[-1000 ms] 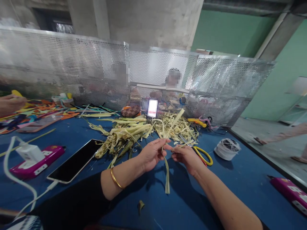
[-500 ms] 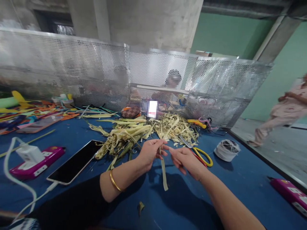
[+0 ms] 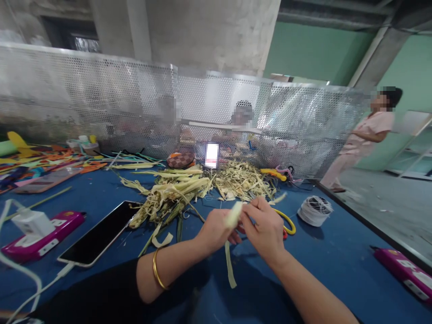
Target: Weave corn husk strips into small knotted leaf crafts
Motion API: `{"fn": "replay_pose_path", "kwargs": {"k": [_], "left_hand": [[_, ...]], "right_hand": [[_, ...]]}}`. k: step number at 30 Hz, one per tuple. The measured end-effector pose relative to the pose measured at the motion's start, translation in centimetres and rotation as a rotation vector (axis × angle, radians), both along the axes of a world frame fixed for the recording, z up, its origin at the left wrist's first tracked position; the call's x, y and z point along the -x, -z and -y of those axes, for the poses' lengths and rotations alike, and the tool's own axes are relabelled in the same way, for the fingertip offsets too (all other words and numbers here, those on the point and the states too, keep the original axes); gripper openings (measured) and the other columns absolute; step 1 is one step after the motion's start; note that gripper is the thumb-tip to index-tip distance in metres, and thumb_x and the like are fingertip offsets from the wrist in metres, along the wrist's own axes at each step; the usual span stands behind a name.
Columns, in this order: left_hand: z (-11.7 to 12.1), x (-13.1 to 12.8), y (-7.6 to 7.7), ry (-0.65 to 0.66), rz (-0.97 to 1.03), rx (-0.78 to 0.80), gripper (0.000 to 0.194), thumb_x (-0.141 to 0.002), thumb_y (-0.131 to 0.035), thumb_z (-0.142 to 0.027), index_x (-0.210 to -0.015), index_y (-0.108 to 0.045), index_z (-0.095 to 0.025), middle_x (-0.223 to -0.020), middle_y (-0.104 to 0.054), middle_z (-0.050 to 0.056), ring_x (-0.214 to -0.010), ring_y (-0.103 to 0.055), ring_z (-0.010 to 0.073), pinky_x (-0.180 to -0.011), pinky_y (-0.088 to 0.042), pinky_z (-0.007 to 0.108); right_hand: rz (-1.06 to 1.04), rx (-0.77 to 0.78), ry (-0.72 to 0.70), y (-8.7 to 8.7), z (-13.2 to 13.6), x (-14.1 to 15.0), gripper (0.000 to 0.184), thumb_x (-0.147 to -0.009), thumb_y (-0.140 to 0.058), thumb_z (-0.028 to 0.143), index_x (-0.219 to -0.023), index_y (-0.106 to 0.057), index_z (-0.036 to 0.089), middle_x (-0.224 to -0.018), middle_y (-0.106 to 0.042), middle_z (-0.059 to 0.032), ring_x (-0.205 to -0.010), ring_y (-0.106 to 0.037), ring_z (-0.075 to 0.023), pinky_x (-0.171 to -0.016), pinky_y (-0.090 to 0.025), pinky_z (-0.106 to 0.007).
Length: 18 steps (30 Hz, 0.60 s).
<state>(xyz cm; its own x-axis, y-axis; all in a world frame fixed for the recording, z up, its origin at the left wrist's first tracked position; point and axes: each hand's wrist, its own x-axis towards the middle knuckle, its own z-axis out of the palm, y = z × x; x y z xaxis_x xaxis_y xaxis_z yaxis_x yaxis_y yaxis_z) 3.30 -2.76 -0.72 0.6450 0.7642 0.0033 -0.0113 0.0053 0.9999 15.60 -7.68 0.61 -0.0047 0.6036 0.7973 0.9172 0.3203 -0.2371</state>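
Observation:
My left hand is closed on a pale corn husk strip, whose narrow tail hangs below the fingers. A broader, blurred piece of husk sticks up above that hand. Against it, my right hand pinches the husk with thumb and bent fingers; the exact grip point is hidden. A thin husk end pokes out behind the right knuckles. Scissors with a yellow handle lie on the blue table, partly covered by my right hand. Beyond my hands are a bundle of husks and a heap of husk shreds.
A white string roll stands at the right. Purple power strips lie at both sides, with a charging phone at left. Colourful strips cover the far left. A perforated screen borders the table; a person stands beyond.
My right hand has come in against the left, and a broad husk piece now rises between them. More of the person at the right shows, farther left.

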Motion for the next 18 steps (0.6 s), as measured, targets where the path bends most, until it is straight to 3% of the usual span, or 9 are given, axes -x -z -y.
{"fn": "replay_pose_path", "kwargs": {"k": [4, 8, 12, 16, 18], "left_hand": [[0.5, 0.0, 0.1, -0.029, -0.048, -0.100, 0.027, -0.078, -0.056, -0.033, -0.055, -0.052, -0.018, -0.046, -0.054, 0.000, -0.045, -0.055, 0.0132, -0.047, -0.044, 0.022], [0.8, -0.1, 0.1, 0.029, -0.076, -0.131, 0.037, -0.080, -0.049, -0.037, -0.050, -0.054, -0.016, -0.044, -0.053, 0.002, -0.044, -0.054, 0.0141, -0.048, -0.045, 0.025], [0.6, -0.6, 0.5, -0.021, -0.122, -0.053, 0.039, -0.077, -0.049, -0.035, -0.043, -0.051, -0.016, -0.041, -0.050, 0.001, -0.040, -0.050, 0.0126, -0.046, -0.043, 0.025], [0.2, -0.4, 0.7, 0.013, -0.059, 0.090, 0.022, -0.068, -0.056, -0.026, -0.049, -0.055, -0.014, -0.045, -0.052, -0.001, -0.041, -0.049, 0.0115, -0.041, -0.038, 0.022], [-0.1, -0.1, 0.4, -0.030, -0.033, 0.162, 0.015, -0.066, -0.056, -0.021, -0.053, -0.055, -0.014, -0.045, -0.050, -0.002, -0.038, -0.045, 0.0088, -0.035, -0.028, 0.019]], "right_hand": [[0.250, -0.173, -0.136, -0.2, 0.1, 0.3, 0.020, -0.083, -0.050, 0.013, -0.073, -0.065, 0.021, -0.083, -0.060, -0.0053, -0.079, -0.052, -0.0181, -0.076, -0.038, -0.035], [0.167, -0.192, -0.295, 0.2, -0.4, 0.1, 0.018, -0.085, -0.050, 0.011, -0.078, -0.064, 0.020, -0.083, -0.060, -0.0044, -0.078, -0.054, -0.0158, -0.073, -0.040, -0.033], [0.091, -0.133, -0.318, 0.6, -0.7, 0.3, 0.015, -0.085, -0.051, 0.013, -0.079, -0.063, 0.019, -0.083, -0.058, -0.0044, -0.077, -0.055, -0.0159, -0.071, -0.041, -0.033], [0.065, -0.104, -0.359, 0.9, -0.4, 0.7, 0.013, -0.085, -0.048, 0.012, -0.086, -0.059, 0.019, -0.087, -0.057, -0.0066, -0.080, -0.056, -0.0171, -0.069, -0.045, -0.033], [0.036, -0.113, -0.401, 0.9, -0.1, 0.8, 0.014, -0.084, -0.047, 0.011, -0.089, -0.058, 0.019, -0.089, -0.056, -0.0073, -0.081, -0.056, -0.0174, -0.069, -0.047, -0.032]]}}
